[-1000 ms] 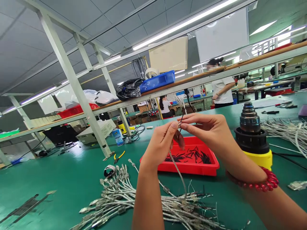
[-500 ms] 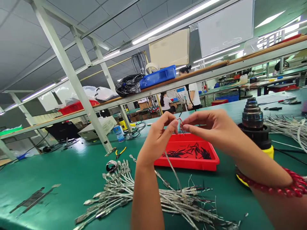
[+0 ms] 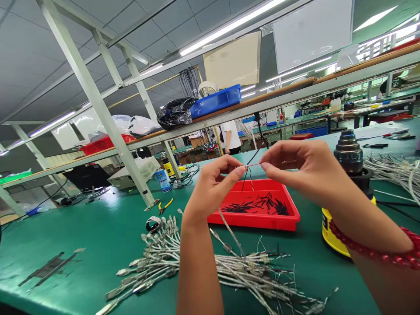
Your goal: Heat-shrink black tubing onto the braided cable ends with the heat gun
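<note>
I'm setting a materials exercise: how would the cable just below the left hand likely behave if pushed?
The cable would probably flex rather than flop, since it curves gently between the left hand and the cable pile. The red wire reaching to the right hand would likely buckle far sooner, being much thinner.

Workshop: green workbench, pliers, long shelf (strip light above).

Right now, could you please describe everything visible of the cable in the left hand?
The cable looks grey and braided. The left hand pinches its upper end, where thin wires splay; the right hand holds one red wire taut. It slants down past the red tray to the bundle, its far end indistinct.
</note>
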The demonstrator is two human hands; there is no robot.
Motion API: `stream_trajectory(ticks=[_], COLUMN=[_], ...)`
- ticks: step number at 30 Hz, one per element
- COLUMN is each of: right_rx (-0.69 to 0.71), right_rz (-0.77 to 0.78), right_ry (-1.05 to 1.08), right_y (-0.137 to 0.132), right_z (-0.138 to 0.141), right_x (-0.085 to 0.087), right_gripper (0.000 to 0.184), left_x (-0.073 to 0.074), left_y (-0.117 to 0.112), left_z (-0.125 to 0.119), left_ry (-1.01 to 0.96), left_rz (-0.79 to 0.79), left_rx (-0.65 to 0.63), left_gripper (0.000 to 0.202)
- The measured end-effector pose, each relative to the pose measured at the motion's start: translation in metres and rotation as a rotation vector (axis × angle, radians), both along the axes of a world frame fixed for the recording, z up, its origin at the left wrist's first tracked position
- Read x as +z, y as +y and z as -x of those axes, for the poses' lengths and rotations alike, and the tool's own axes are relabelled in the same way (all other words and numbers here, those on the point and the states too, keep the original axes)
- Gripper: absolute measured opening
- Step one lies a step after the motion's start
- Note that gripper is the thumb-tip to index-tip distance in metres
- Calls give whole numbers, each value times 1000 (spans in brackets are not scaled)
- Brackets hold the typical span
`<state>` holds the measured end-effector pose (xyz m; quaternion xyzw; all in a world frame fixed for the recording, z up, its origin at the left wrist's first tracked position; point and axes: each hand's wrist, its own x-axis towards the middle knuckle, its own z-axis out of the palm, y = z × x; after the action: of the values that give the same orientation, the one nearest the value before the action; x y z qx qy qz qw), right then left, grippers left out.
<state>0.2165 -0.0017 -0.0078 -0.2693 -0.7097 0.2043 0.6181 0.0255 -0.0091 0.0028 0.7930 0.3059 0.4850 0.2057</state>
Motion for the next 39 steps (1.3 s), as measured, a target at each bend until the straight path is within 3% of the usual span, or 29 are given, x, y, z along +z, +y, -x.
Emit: stream_trajectory(ticks=[3,10,13,21,39], right_rx=[47,354,411,363,374], right_rz=[54,257,311,297,330], right_ry=[55,281,340,301,302], right_y=[-3,0,3,6,1], right_z=[-5,-1,4,3,5], right_x=[3,4,3,0,5], right_gripper=[13,20,20,18,31], left_x=[1,2,3,3,2], left_y=[-1,-6,-6,-5,-6], left_z=[2,3,3,5,5], left_ry=[14,12,23,25,39], left_rz=[-22,0,-3,-9,-7], left_rx=[-15,-27,-16,-29,-41], left_gripper=[12,15,16,16,12])
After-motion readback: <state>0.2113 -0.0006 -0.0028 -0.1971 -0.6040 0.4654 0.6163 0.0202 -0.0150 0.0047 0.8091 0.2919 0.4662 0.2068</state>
